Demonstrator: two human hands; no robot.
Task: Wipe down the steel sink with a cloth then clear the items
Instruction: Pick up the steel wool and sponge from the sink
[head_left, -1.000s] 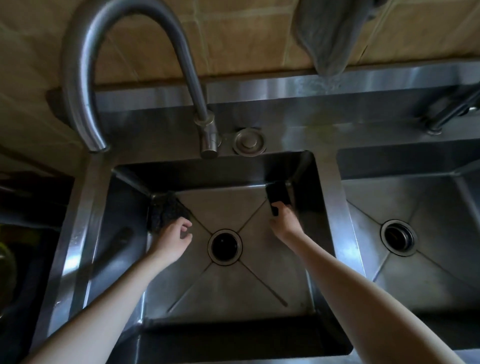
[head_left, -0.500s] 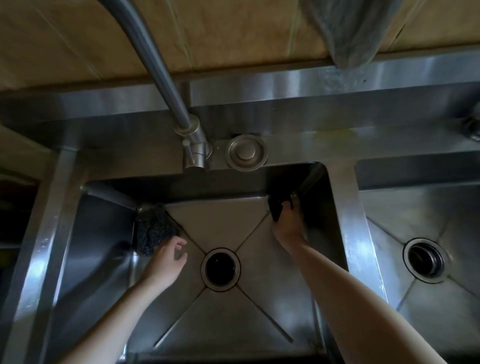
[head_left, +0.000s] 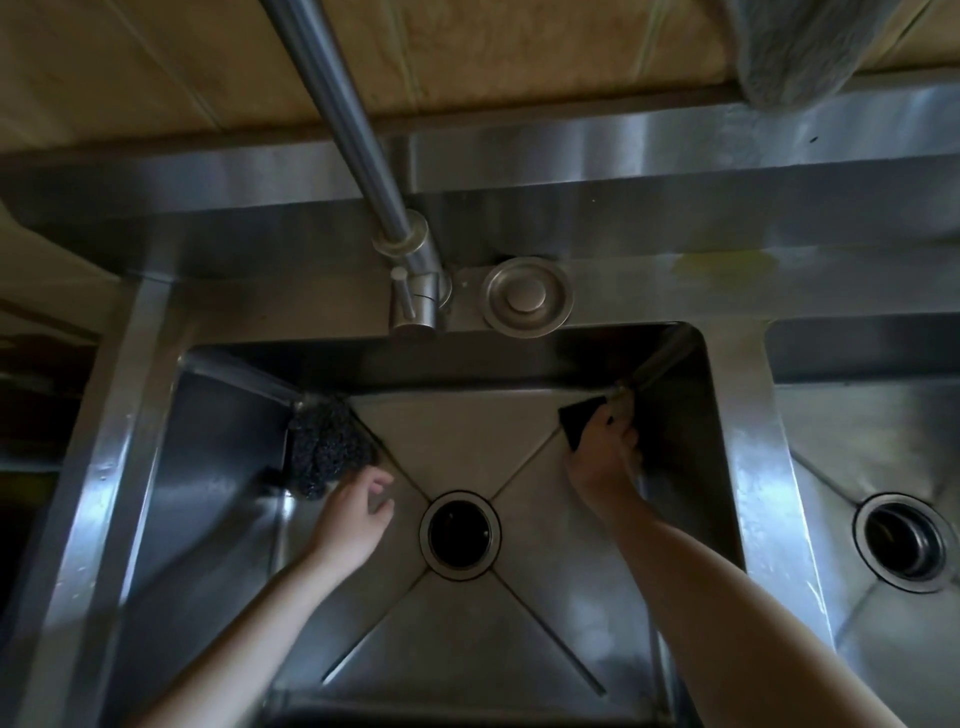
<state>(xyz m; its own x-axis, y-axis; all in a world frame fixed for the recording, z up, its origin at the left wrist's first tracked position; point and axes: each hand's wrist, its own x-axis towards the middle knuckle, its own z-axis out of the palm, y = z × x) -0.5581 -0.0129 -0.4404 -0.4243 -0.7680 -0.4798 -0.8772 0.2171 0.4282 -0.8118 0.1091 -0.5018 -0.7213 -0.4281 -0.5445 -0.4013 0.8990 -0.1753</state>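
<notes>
R hand (head_left: 602, 460) has slid the black cloth (head_left: 577, 423) deeper into the sink's (head_left: 753, 467) far-right corner, knuckles now by the side wall.

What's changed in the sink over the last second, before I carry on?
The right hand, gripping the black cloth, has pushed a little deeper into the far right corner of the basin. The left hand remains open beside the dark scourer in the far left corner, not holding it; the scourer has not moved.
</notes>
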